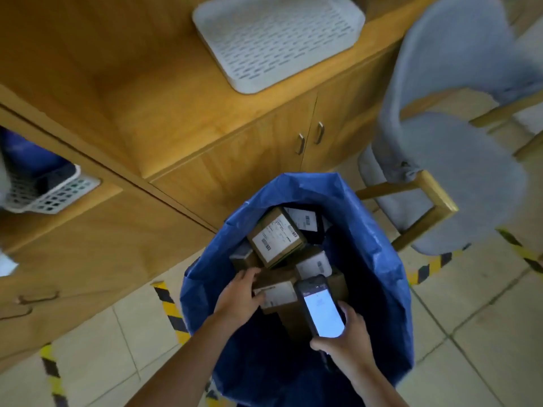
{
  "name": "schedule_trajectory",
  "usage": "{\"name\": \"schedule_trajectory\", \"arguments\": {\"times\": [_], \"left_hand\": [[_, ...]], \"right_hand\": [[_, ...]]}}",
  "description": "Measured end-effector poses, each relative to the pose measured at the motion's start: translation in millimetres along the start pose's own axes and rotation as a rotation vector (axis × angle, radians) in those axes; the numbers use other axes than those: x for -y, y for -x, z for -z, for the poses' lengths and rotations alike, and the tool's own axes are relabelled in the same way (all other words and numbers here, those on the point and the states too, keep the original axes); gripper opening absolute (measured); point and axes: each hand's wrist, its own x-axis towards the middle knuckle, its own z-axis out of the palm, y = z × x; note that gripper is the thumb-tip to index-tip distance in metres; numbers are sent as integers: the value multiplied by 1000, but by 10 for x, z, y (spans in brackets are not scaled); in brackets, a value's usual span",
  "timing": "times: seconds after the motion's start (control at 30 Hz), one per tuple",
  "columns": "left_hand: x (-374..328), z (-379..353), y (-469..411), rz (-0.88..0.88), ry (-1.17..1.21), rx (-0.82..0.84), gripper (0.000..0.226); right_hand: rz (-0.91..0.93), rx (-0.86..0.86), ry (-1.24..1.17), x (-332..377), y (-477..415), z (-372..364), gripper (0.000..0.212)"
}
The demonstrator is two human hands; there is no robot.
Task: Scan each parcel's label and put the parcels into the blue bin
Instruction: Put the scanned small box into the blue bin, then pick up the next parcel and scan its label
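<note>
**Get the label square to the phone before you drop it**

Blue bin [382, 259] is right under you. The parcel [277, 293] sits over its mouth, your left grip [239, 298] clutching its edge. Your right grip [349, 339] is wrapped round the phone [321, 309], so tilt the label flat toward it.

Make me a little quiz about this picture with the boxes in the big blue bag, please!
1. True or false: nothing lies in the blue bin.
2. What does the right hand hold? A: a tape roll. B: a handheld scanner with a lit screen. C: a pen.
3. Fill in the gap: the left hand grips a cardboard ____ with a white label.
Key: 1 false; 2 B; 3 parcel.
</note>
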Motion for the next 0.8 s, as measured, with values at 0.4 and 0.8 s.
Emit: {"name": "schedule_trajectory", "arguments": {"times": [0.4, 0.8], "left_hand": [[-128, 237, 2797, 214, 351, -593, 9], [777, -719, 6390, 725, 509, -1295, 13]], "right_hand": [[562, 269, 257, 219, 1751, 254, 84], [1094, 705, 729, -138, 4012, -1167, 86]]}}
